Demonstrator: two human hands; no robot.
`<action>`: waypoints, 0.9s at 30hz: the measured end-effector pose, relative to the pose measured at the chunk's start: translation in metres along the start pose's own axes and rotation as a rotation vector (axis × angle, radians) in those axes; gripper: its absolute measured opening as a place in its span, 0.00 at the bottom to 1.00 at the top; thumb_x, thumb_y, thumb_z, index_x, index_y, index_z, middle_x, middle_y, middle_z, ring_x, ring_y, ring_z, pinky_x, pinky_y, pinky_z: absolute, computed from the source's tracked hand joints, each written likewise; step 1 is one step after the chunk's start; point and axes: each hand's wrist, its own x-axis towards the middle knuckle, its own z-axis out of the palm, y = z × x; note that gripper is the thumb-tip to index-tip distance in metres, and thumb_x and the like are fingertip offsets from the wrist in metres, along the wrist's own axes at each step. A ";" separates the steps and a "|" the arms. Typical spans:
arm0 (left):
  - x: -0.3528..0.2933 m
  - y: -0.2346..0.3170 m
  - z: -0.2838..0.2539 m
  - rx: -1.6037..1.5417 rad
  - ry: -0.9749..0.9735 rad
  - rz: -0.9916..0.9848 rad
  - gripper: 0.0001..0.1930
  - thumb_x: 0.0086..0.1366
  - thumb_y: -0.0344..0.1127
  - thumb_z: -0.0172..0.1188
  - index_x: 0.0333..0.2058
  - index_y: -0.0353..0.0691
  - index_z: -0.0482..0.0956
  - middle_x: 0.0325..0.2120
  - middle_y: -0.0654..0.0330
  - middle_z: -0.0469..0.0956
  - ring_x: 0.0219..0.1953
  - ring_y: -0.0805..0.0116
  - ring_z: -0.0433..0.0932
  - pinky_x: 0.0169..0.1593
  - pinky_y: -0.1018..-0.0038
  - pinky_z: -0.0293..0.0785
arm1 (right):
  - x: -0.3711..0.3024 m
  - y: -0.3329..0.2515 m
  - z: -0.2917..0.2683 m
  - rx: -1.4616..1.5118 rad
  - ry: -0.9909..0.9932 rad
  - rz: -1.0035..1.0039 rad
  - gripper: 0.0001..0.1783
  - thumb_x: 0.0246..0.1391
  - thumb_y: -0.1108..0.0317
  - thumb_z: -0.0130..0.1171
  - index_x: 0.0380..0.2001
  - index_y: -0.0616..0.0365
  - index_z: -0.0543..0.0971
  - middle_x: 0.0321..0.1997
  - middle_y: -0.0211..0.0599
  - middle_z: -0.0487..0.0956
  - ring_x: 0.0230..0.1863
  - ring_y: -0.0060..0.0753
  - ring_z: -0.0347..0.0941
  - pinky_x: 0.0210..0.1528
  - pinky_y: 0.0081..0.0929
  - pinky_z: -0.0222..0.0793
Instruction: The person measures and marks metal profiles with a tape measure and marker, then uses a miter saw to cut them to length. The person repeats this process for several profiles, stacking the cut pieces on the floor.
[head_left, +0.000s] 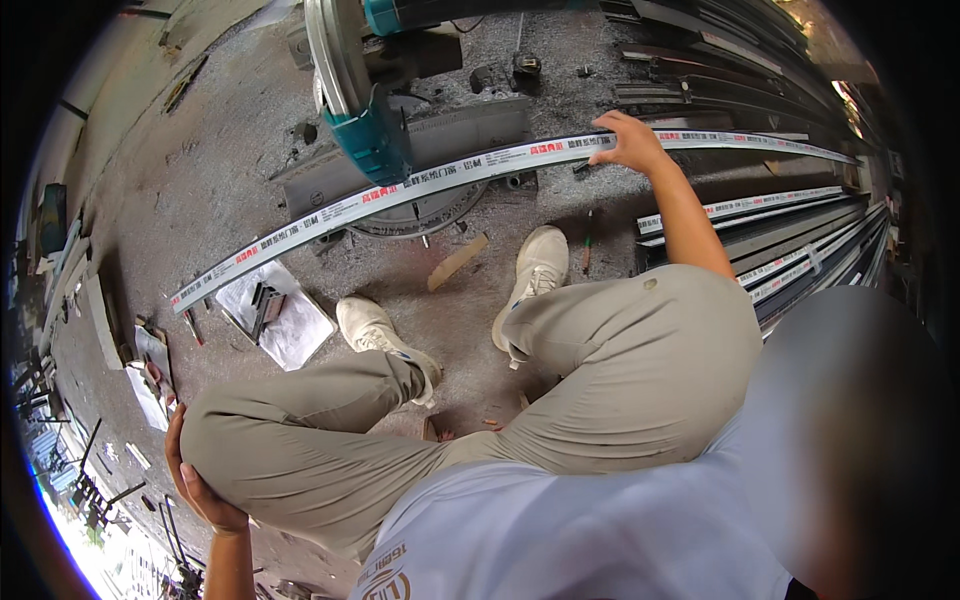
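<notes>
My right hand (630, 143) grips a long, narrow metal profile (470, 168) covered with white printed protective film, thumb on its near side and fingers over the far side. The profile lies across the base (440, 213) of a miter saw, below the teal saw head (368, 138), and reaches far to both sides. Whether the blade touches it is hidden by the teal guard. My left hand (205, 490) rests on my left knee, thumb and fingers apart, holding nothing.
Several stacked profiles (790, 215) lie on the right, with darker bars (700, 65) behind them. A clipboard with white paper (290, 330) and a dark block (266, 308) sits at left. A wooden offcut (457, 262) lies between the saw and my shoes (543, 262).
</notes>
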 end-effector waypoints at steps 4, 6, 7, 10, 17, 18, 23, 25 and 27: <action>0.000 0.001 0.004 -0.046 0.021 -0.031 0.37 0.75 0.56 0.38 0.65 0.27 0.69 0.67 0.44 0.68 0.70 0.52 0.67 0.73 0.57 0.59 | -0.003 0.000 0.013 -0.118 -0.049 -0.008 0.40 0.39 0.53 0.80 0.58 0.53 0.80 0.57 0.38 0.81 0.59 0.48 0.77 0.62 0.41 0.74; -0.003 0.005 0.003 -0.074 0.033 -0.040 0.37 0.74 0.56 0.38 0.65 0.27 0.69 0.67 0.44 0.68 0.70 0.52 0.67 0.73 0.57 0.59 | 0.004 -0.010 0.017 -0.156 -0.105 -0.037 0.38 0.42 0.55 0.79 0.58 0.53 0.80 0.56 0.40 0.82 0.59 0.48 0.78 0.62 0.42 0.74; -0.004 0.005 0.004 -0.088 0.043 -0.046 0.37 0.74 0.56 0.38 0.65 0.27 0.69 0.67 0.44 0.69 0.71 0.52 0.66 0.74 0.57 0.59 | 0.007 -0.010 0.012 -0.172 -0.117 -0.041 0.38 0.41 0.55 0.79 0.58 0.54 0.80 0.57 0.41 0.82 0.59 0.48 0.78 0.61 0.42 0.75; 0.001 0.007 0.006 -0.038 0.005 0.028 0.36 0.74 0.54 0.36 0.63 0.25 0.71 0.66 0.43 0.71 0.70 0.50 0.68 0.73 0.57 0.60 | 0.017 -0.047 0.041 -0.106 -0.005 -0.157 0.39 0.41 0.59 0.80 0.59 0.56 0.79 0.59 0.43 0.82 0.60 0.51 0.78 0.61 0.42 0.75; -0.003 0.014 -0.003 0.035 0.007 -0.002 0.36 0.74 0.54 0.37 0.65 0.26 0.68 0.66 0.43 0.70 0.68 0.53 0.70 0.71 0.58 0.64 | -0.066 -0.089 0.098 -0.028 0.110 -0.495 0.14 0.51 0.76 0.65 0.43 0.56 0.80 0.43 0.42 0.79 0.45 0.51 0.76 0.48 0.44 0.74; -0.006 0.012 -0.003 0.032 0.015 -0.013 0.36 0.74 0.54 0.38 0.65 0.26 0.67 0.66 0.43 0.70 0.67 0.53 0.70 0.71 0.58 0.64 | -0.084 -0.072 0.111 -0.011 -0.013 -0.429 0.13 0.52 0.76 0.64 0.42 0.57 0.80 0.42 0.42 0.78 0.43 0.50 0.76 0.46 0.44 0.74; -0.021 0.007 -0.003 -0.007 0.059 -0.034 0.36 0.74 0.54 0.38 0.67 0.27 0.64 0.67 0.43 0.68 0.67 0.55 0.71 0.70 0.59 0.66 | -0.126 -0.013 0.127 -0.181 -0.186 -0.284 0.16 0.46 0.79 0.58 0.42 0.55 0.76 0.39 0.43 0.76 0.42 0.50 0.77 0.43 0.45 0.73; -0.020 0.005 -0.005 0.023 0.038 -0.027 0.35 0.74 0.53 0.38 0.66 0.28 0.66 0.67 0.43 0.68 0.67 0.54 0.71 0.70 0.59 0.65 | -0.129 -0.005 0.136 -0.240 -0.189 -0.306 0.18 0.47 0.76 0.59 0.44 0.54 0.77 0.38 0.44 0.78 0.40 0.53 0.78 0.42 0.45 0.75; -0.014 0.006 -0.008 0.090 0.028 -0.014 0.34 0.73 0.54 0.38 0.65 0.30 0.68 0.66 0.43 0.70 0.66 0.54 0.72 0.70 0.59 0.66 | -0.124 -0.001 0.135 -0.334 -0.252 -0.302 0.18 0.53 0.71 0.58 0.49 0.49 0.80 0.42 0.42 0.82 0.40 0.51 0.80 0.42 0.46 0.78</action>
